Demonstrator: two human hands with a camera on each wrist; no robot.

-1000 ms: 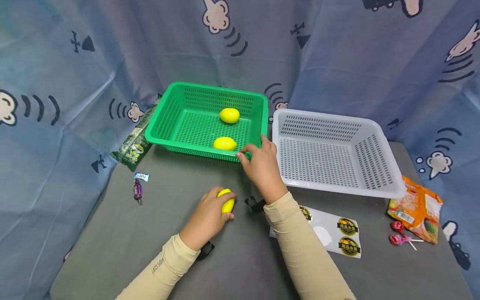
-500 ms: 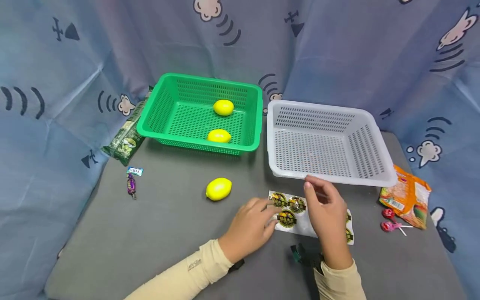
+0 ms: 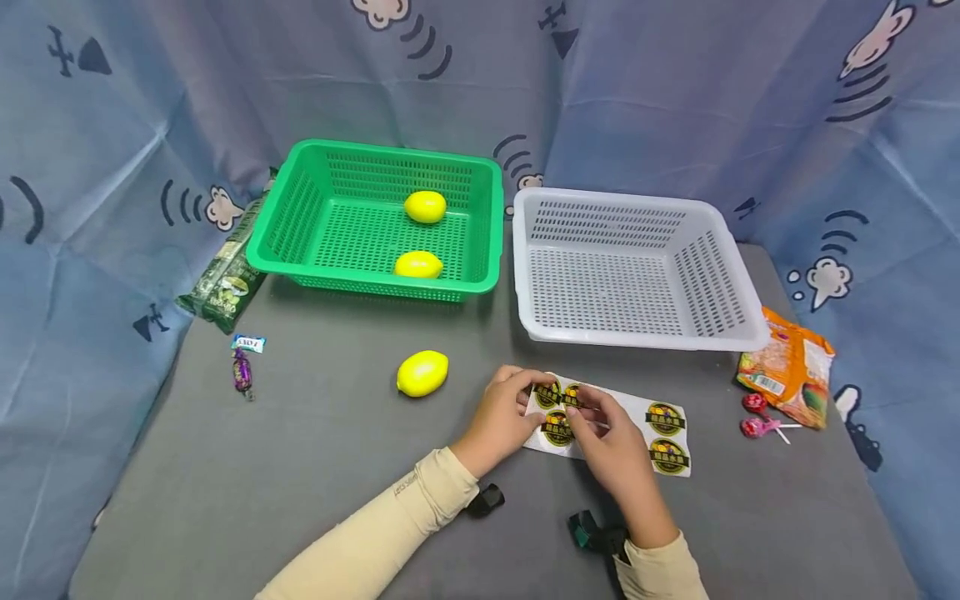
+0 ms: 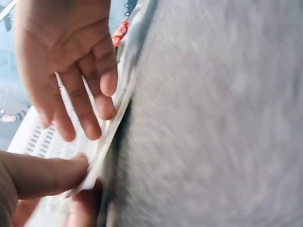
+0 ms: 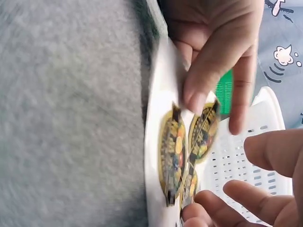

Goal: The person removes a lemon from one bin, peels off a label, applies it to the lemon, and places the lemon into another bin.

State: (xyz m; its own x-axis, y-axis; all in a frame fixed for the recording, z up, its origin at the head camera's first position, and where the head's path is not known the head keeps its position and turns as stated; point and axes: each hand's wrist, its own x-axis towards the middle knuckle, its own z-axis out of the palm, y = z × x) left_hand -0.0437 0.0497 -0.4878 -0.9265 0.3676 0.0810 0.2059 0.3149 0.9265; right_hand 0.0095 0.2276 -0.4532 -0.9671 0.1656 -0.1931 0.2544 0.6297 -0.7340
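Observation:
A white sheet of round black-and-yellow stickers [image 3: 667, 437] lies in front of the white basket, its left end lifted a little. My left hand [image 3: 495, 425] pinches that end between thumb and fingers; the left wrist view shows the sheet's edge at the left thumb [image 4: 52, 175]. Over the middle of the sheet is my right hand [image 3: 618, 446], fingers loosely bent beside the stickers [image 5: 173, 156]. In the right wrist view its thumb and fingers stand apart. A yellow lemon [image 3: 422, 373] rests on the grey table, left of my left hand.
A green basket [image 3: 375, 287] with two lemons [image 3: 425, 207] stands at the back left, a white basket [image 3: 637, 337] to its right. Farther left are a green packet [image 3: 228, 279] and two small candies [image 3: 242, 372]. Lollipops [image 3: 757, 427] and an orange bag [image 3: 791, 367] lie right.
My left hand has let go of the lemon, moved right and taken hold of the sticker sheet. The right hand has come from the green basket's rim to the sheet.

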